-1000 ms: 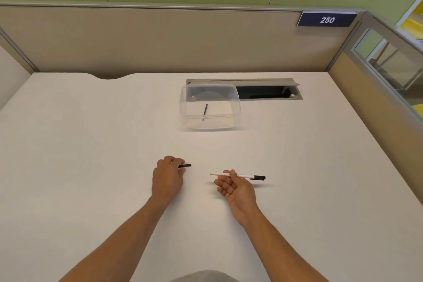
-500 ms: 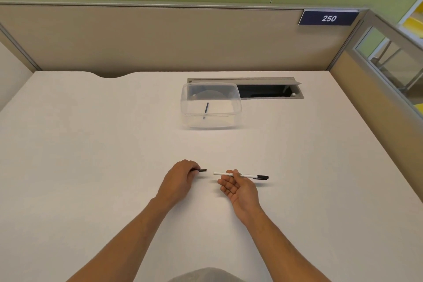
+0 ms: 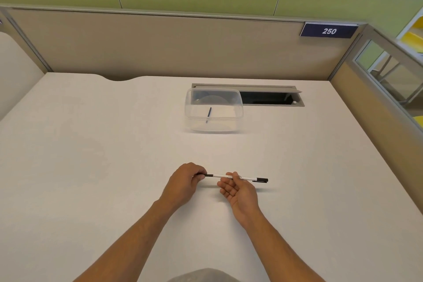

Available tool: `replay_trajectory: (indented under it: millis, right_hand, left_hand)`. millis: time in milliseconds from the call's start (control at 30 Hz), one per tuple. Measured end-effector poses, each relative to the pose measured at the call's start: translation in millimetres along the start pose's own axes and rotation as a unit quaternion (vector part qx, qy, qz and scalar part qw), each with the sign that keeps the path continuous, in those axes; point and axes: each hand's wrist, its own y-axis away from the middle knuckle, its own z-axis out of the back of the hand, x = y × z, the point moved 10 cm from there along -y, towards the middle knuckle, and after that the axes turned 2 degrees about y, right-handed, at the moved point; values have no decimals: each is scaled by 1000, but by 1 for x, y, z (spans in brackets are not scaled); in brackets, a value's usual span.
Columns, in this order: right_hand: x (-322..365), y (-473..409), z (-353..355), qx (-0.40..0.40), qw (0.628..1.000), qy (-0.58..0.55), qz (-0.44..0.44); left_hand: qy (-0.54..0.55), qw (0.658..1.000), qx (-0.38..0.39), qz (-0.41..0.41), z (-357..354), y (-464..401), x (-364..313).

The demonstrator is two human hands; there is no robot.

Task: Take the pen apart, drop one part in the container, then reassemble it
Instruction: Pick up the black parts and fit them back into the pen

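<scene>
A white pen barrel (image 3: 246, 178) with a black cap end on its right lies across the fingers of my right hand (image 3: 240, 191), palm up, thumb pressing it. My left hand (image 3: 184, 182) pinches a small black end piece (image 3: 207, 175), which touches the barrel's left end. Both hands hover just above the white desk (image 3: 91, 167), near its middle. Farther back stands a clear plastic container (image 3: 214, 110). A thin dark blue refill (image 3: 208, 115) lies inside it.
Behind the container an open grey cable hatch (image 3: 270, 98) is sunk into the desk. Beige partition walls (image 3: 160, 46) close off the back and right sides, with a blue "250" sign (image 3: 329, 31) at the back right.
My left hand moved right with the black end piece until it met the left end of the barrel. My right hand stayed nearly still with the barrel.
</scene>
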Motion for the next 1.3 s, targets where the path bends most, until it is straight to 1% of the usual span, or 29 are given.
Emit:
replay_trajectory:
  millis: [233, 467, 900, 1067, 1233, 1300]
  right_hand:
    - [1, 3, -1, 1, 1000, 3, 3]
    - [0, 5, -5, 9, 1000, 23, 7]
    - [-5, 8, -13, 21, 999, 41, 2]
    - [-2, 8, -13, 27, 999, 44, 6]
    - [-4, 8, -17, 48, 998, 46, 0]
    - [-4, 10, -17, 59, 996, 63, -7]
  left_hand:
    - [7, 1000, 2, 0, 1, 1, -2]
    - [11, 1000, 21, -4, -1, 1, -10]
    - [53, 998, 28, 36, 0, 0, -14]
    - [80, 994, 45, 64, -1, 2, -6]
    - [65, 995, 52, 47, 1, 3, -8]
    - [56, 996, 51, 35, 3, 3, -10]
